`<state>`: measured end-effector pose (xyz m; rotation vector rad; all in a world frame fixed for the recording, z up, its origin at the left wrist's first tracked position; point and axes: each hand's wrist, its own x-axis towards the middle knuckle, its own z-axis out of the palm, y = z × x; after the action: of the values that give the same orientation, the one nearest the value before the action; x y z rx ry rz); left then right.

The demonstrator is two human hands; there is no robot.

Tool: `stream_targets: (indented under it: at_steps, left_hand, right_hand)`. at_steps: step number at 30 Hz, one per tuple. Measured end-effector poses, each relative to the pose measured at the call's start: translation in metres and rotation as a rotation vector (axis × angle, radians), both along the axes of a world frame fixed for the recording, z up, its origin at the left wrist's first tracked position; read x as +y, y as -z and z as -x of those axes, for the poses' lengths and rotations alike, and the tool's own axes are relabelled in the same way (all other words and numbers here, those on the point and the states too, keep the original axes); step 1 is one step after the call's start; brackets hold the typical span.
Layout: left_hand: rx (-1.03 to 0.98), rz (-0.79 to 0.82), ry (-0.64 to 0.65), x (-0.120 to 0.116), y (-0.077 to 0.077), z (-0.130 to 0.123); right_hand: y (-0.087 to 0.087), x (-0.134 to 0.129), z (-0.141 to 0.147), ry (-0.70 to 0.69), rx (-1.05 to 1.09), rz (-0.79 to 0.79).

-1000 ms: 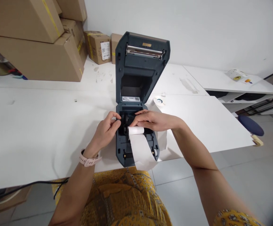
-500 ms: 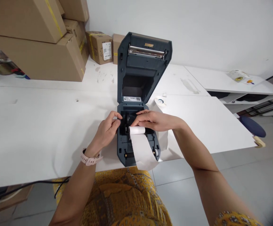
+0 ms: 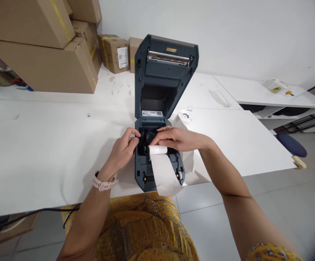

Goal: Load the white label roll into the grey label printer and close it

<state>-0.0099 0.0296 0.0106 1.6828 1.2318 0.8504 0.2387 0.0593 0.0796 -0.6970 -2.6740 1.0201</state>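
A dark grey label printer [image 3: 142, 170] stands on the white table with its lid [image 3: 161, 81] raised. In its bay sits a small white paper roll [image 3: 158, 149], and a loose strip [image 3: 166, 175] unrolls from it over the printer's front edge. My right hand [image 3: 173, 138] bends over the roll from the right, fingers closed against its back and reaching into the bay; the fingertips are partly hidden. At the left rim of the bay my left hand [image 3: 126, 146] grips the printer's side with thumb and curled fingers. A pink watch band [image 3: 103, 183] circles my left wrist.
Cardboard boxes [image 3: 45, 69] are stacked at the back left, with a smaller labelled box [image 3: 115, 54] beside them. Another label roll [image 3: 185, 116] stands behind the printer's right side. A blue stool [image 3: 291, 146] is off the table's right end. Black cables [image 3: 37, 213] hang below the front edge.
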Motion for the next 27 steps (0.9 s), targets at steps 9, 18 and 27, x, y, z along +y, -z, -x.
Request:
stream_targets:
  at_steps: [9, 18, 27]
  left_hand:
    - [0.044, -0.371, -0.176, -0.009, -0.007, -0.009]
    - [0.365, -0.662, 0.494, -0.061, -0.015, -0.013]
    - [0.532, -0.609, 0.636, -0.056, -0.018, -0.002]
  right_hand:
    - [0.006, -0.006, -0.001, 0.028, -0.022, 0.003]
    - [0.012, -0.006, -0.004, 0.013, 0.010, -0.051]
    - [0.014, -0.007, -0.003, 0.014, 0.017, -0.067]
